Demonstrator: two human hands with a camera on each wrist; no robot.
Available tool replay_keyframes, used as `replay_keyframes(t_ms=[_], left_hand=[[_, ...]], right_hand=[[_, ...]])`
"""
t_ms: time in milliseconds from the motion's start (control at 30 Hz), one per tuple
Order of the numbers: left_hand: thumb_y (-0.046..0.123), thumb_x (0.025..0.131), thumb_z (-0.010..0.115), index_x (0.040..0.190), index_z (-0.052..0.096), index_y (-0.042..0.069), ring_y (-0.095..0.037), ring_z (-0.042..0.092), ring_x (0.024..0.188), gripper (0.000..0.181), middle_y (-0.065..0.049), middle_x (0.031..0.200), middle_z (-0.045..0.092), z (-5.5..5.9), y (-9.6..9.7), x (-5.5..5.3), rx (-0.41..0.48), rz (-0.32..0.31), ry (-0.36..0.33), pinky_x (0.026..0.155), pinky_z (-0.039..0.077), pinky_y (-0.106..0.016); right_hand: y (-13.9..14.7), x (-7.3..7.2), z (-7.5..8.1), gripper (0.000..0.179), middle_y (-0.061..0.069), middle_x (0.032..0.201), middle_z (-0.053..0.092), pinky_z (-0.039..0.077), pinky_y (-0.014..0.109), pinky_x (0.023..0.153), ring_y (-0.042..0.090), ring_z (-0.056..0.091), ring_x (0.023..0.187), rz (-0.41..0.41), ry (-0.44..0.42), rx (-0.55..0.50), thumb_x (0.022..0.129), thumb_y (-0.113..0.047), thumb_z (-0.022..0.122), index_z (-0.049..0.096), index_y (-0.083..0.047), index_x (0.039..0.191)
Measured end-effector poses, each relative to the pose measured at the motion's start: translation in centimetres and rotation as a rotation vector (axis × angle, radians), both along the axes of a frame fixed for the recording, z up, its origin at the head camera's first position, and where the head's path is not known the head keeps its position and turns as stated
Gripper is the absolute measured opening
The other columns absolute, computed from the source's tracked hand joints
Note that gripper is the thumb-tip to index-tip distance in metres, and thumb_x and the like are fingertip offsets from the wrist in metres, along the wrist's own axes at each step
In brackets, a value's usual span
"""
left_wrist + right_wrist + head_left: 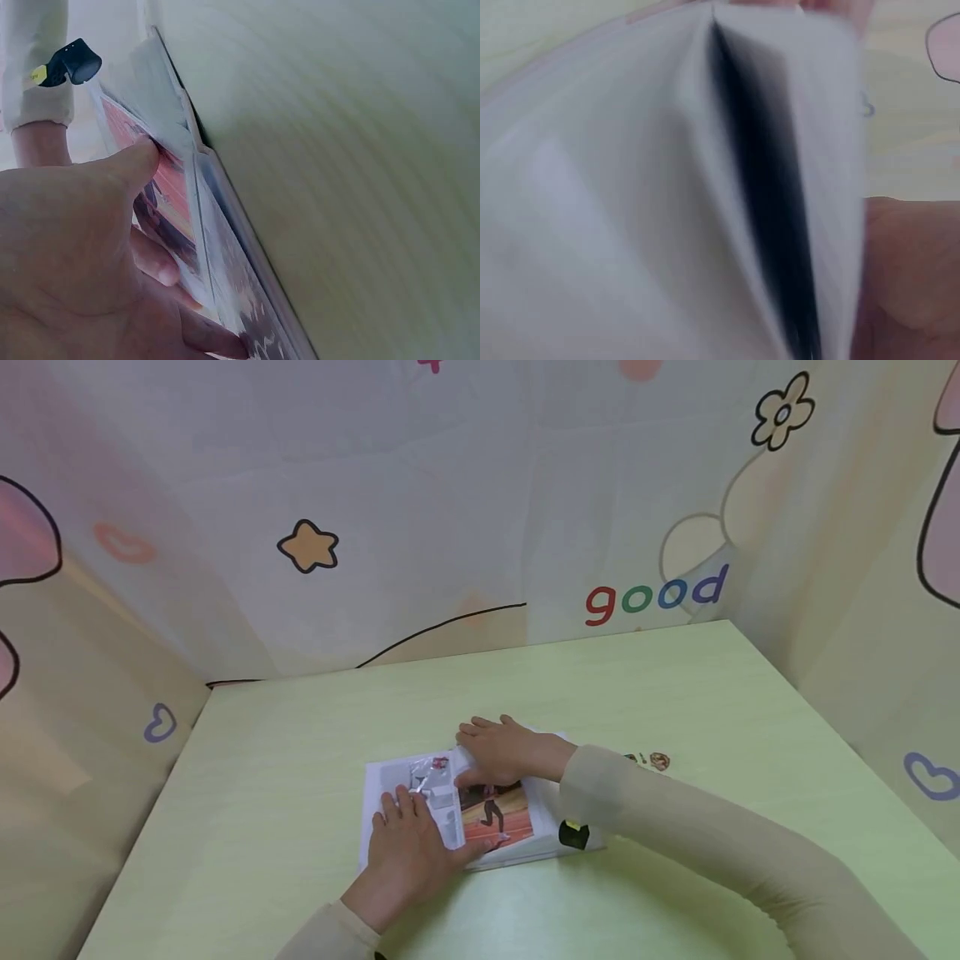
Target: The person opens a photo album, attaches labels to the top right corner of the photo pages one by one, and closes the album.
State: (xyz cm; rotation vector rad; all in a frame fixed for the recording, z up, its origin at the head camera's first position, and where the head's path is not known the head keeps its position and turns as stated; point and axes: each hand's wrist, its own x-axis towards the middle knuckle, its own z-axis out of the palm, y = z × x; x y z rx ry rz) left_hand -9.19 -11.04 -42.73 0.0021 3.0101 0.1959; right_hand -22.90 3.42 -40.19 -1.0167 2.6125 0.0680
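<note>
An album [369, 806] lies open on a pale green table [262, 777], its colour photo [519, 823] between a person's hands. The left hand [408, 852], fingers outstretched, rests on the pages; the right hand [501, 752], also spread and gripping nothing, touches the photo's top. Small brown pieces [660, 762] lie beyond the right sleeve [697, 814].

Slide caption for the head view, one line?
Left hand and right hand on an open picture album, pale green table beneath.
</note>
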Motion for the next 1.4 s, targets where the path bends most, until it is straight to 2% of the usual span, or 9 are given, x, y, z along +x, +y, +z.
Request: replay_keyframes(t_ms=[133,233,533,900,1100,1400], left_hand=[[0.089,0.078,0.057,0.145,0.041,-0.02,-0.055,0.033,0.144,0.129,-0.041,0.153,0.035,0.0,0.0,0.0,0.012,0.005,0.019,0.112,0.036,-0.062],[0.085,0.08,0.061,0.144,0.043,-0.019,-0.054,0.033,0.144,0.123,-0.039,0.155,0.034,0.2,0.2,0.2,0.028,-0.019,0.036,0.111,0.038,-0.061],[0.057,0.092,0.071,0.139,0.055,-0.011,-0.053,0.041,0.141,0.084,-0.034,0.151,0.045,1.0,1.1,0.8,0.109,-0.183,0.119,0.114,0.036,-0.059],[0.049,0.095,0.071,0.146,0.053,-0.005,-0.047,0.038,0.145,0.077,-0.026,0.155,0.045,1.3,2.1,0.9,0.2,-0.187,0.15,0.115,0.035,-0.06],[0.036,0.096,0.073,0.144,0.055,-0.005,-0.048,0.042,0.142,0.065,-0.026,0.152,0.048,1.5,2.4,1.0,0.275,-0.263,0.239,0.114,0.036,-0.06],[0.024,0.095,0.072,0.142,0.057,-0.003,-0.044,0.046,0.14,0.056,-0.023,0.149,0.052,1.8,3.4,0.9,0.378,-0.338,0.373,0.115,0.037,-0.057]], right_hand=[[1.2,-0.3,0.6,0.081,0.013,0.166,0.032,0.022,0.059,0.122,0.03,0.022,0.156,-0.013,0.004,-0.051,0.101,-0.059,0.056,0.039,-0.004,0.159],[2.3,-0.5,0.9,0.078,0.016,0.165,0.034,0.023,0.059,0.121,0.033,0.024,0.155,-0.023,-0.002,-0.1,0.102,-0.053,0.058,0.04,-0.001,0.157],[5.0,-0.6,1.6,0.069,0.023,0.16,0.038,0.026,0.051,0.122,0.038,0.028,0.152,-0.035,0.002,-0.232,0.105,-0.039,0.06,0.042,0.006,0.153],[8.3,0.0,2.8,0.068,0.02,0.162,0.037,0.028,0.055,0.12,0.038,0.029,0.152,-0.097,0.0,-0.342,0.104,-0.039,0.061,0.042,0.002,0.155],[11.1,0.8,2.9,0.065,0.023,0.16,0.04,0.031,0.058,0.118,0.041,0.034,0.149,-0.113,0.022,-0.417,0.104,-0.034,0.062,0.044,0.004,0.153],[14.4,2.0,2.9,0.062,0.025,0.159,0.039,0.032,0.06,0.116,0.044,0.035,0.148,-0.126,0.016,-0.42,0.106,-0.031,0.06,0.044,0.005,0.153]])
